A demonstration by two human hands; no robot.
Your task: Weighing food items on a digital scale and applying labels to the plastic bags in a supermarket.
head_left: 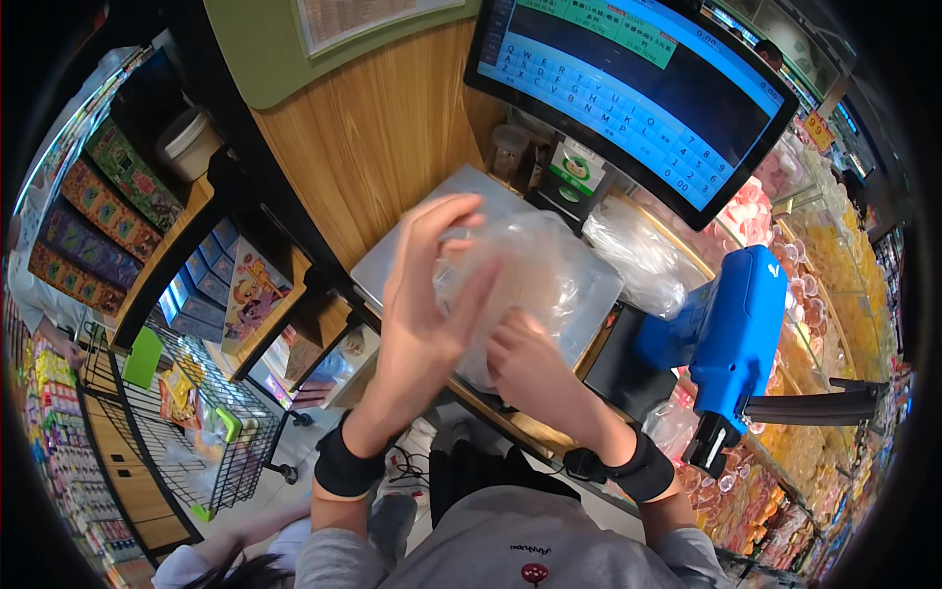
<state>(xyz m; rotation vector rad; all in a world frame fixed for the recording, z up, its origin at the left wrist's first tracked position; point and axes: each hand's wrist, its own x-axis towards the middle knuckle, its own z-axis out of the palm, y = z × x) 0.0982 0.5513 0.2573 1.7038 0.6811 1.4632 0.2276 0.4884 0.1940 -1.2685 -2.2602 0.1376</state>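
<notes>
A clear plastic bag (535, 270), its pale contents too blurred to make out, is over the metal weighing plate (589, 309). My left hand (427, 285) is raised at the bag’s left side, fingers loosely curved and apart, thumb against the plastic. My right hand (535, 378) has its fingers bent round the lower part of the bag, gripping it. Behind the plate stands a touchscreen monitor (628, 88). A pile of clear bags (633, 250) lies to the right of the plate, beside a blue device (736, 334) with a black arm.
Shelves of boxed goods (93, 221) and a wire trolley (196, 442) are at left. A person in a white sleeve (34, 294) stands at the far left, another person (221, 555) at lower left. Candy bins (814, 314) line the right. A wooden panel (343, 128) is ahead.
</notes>
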